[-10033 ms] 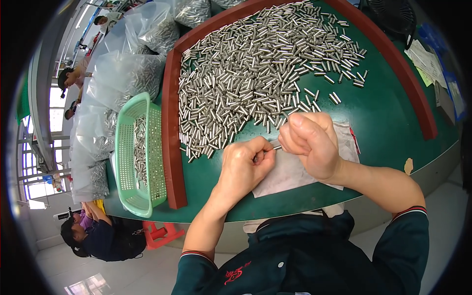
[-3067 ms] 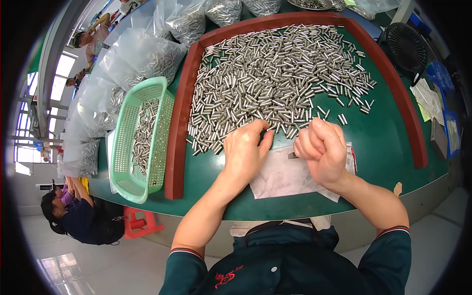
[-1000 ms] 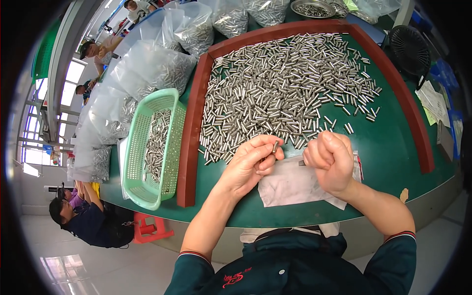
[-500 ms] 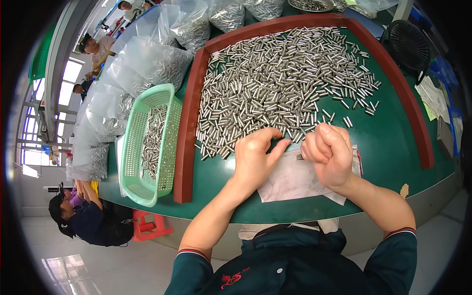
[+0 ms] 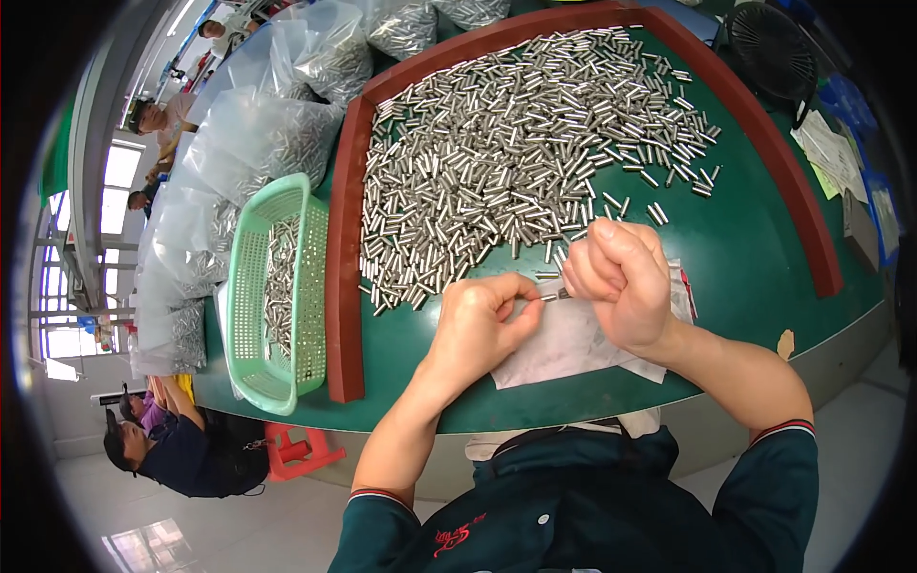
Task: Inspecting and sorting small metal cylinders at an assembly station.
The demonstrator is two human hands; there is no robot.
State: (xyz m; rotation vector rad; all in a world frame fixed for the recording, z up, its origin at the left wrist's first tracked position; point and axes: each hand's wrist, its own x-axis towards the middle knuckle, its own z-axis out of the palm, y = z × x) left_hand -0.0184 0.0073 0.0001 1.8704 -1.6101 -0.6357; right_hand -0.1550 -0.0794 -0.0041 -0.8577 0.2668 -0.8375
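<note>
Head view — small metal pin (image 5: 548, 298) pinched between both hands, left hand (image 5: 478, 329), right hand (image 5: 619, 283)

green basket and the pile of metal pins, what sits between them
In the head view, the red-brown raised border runs between the green basket and the pile of metal pins.

- Shiny smooth metal pins (image 5: 516, 162) heaped on the matt green table top (image 5: 755, 248).
- Left of the pins: matt red-brown rim (image 5: 342, 286), then a perforated mint plastic basket (image 5: 250, 296).
- Beyond the basket: glossy clear plastic bags (image 5: 258, 134).
</note>
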